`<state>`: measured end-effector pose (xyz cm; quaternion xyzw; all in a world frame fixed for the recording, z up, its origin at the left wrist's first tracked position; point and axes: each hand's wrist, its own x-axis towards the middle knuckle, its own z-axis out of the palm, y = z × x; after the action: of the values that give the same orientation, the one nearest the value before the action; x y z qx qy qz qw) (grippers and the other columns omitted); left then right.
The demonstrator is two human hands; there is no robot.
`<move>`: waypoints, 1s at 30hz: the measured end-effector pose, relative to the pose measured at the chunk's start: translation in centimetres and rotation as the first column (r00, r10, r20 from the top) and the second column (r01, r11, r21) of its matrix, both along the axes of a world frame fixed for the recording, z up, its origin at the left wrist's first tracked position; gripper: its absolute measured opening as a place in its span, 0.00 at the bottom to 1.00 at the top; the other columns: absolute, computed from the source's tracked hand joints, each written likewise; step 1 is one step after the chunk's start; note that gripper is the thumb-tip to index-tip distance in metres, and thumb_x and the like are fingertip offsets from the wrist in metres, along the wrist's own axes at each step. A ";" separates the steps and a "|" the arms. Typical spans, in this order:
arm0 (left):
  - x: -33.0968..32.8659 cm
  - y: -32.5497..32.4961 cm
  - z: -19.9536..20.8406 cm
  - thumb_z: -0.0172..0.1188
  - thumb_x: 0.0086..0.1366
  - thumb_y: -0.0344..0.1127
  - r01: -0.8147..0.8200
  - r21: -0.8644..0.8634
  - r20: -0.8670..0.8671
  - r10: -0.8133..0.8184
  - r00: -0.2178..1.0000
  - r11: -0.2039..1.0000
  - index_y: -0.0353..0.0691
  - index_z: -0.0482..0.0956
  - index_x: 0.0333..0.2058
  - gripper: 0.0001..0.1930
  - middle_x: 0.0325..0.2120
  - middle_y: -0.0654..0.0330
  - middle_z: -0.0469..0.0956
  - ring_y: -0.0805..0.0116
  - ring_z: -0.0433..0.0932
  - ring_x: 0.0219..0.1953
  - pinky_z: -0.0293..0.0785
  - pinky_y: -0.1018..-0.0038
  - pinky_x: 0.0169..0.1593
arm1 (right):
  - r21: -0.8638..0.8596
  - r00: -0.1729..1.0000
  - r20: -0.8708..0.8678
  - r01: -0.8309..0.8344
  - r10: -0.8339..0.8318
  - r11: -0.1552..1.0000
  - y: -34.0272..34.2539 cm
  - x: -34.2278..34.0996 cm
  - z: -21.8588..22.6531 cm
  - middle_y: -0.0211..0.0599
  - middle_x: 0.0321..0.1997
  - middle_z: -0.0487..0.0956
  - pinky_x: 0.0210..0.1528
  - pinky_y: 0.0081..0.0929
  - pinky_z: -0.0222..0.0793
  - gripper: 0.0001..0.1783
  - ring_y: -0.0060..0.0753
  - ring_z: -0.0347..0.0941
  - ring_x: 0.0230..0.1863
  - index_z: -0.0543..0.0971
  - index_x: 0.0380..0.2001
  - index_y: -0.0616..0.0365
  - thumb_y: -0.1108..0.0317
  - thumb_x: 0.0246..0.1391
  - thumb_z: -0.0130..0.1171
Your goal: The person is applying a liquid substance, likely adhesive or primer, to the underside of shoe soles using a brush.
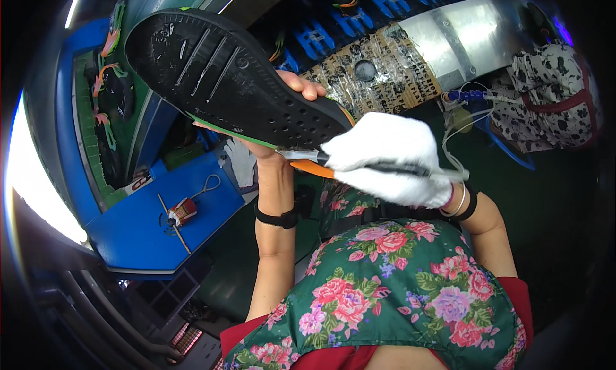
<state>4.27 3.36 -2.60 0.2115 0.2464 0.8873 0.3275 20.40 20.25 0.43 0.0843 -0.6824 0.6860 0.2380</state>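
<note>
A shoe (212, 75) is held up in front of me with its black underside toward me. That underside has ridges, a patch of small holes and glossy wet streaks. Green edging runs along the shoe's side, and orange shows near the end by my hands. My bare left hand (299, 86) grips the shoe from behind; its fingers curl over the far edge, and the palm is mostly hidden. My right hand (385, 153), in a white knitted glove, is closed around a brush (301, 155). The brush's pale head touches or nearly touches the shoe's near edge; its handle sticks out past my wrist.
A blue table (141, 232) at left bears a small red can (183, 211) with a stick. A white glove (240, 161) lies at its edge. Shoes (112, 94) sit on a green belt beyond. Ahead are blue racks (314, 41) and taped cardboard (378, 75); a patterned cloth bundle (548, 97) is right.
</note>
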 end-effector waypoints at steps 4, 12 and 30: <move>-0.4 -0.2 0.2 0.42 0.70 0.87 0.018 -0.011 -0.008 -0.018 1.000 1.000 0.27 0.79 0.54 0.56 0.46 0.45 0.83 0.50 0.85 0.49 0.79 0.47 0.62 | 0.075 1.000 0.004 0.030 -0.031 0.997 0.2 0.2 0.0 0.42 0.44 0.93 0.45 0.36 0.83 0.12 0.43 0.89 0.42 0.92 0.39 0.59 0.77 0.49 0.80; -0.9 -0.1 0.7 0.51 0.74 0.76 0.013 -0.084 -0.103 -0.022 0.994 0.996 0.26 0.80 0.52 0.46 0.44 0.45 0.84 0.49 0.85 0.49 0.78 0.48 0.61 | 0.017 0.999 0.049 0.008 -0.009 1.000 0.5 0.4 0.0 0.39 0.43 0.92 0.46 0.37 0.85 0.13 0.41 0.90 0.44 0.92 0.41 0.56 0.75 0.51 0.81; -2.5 0.8 2.0 0.59 0.74 0.66 0.000 -0.068 -0.243 -0.017 0.970 0.998 0.25 0.80 0.51 0.38 0.42 0.44 0.84 0.49 0.86 0.47 0.77 0.48 0.62 | 0.081 0.998 0.057 0.015 -0.020 0.997 1.2 0.7 0.4 0.41 0.44 0.92 0.43 0.37 0.84 0.15 0.42 0.88 0.41 0.93 0.43 0.57 0.74 0.50 0.81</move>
<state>1.75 4.16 -0.62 0.3087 0.3135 0.8445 0.3055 21.09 21.50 0.78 0.0681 -0.7168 0.6579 0.2208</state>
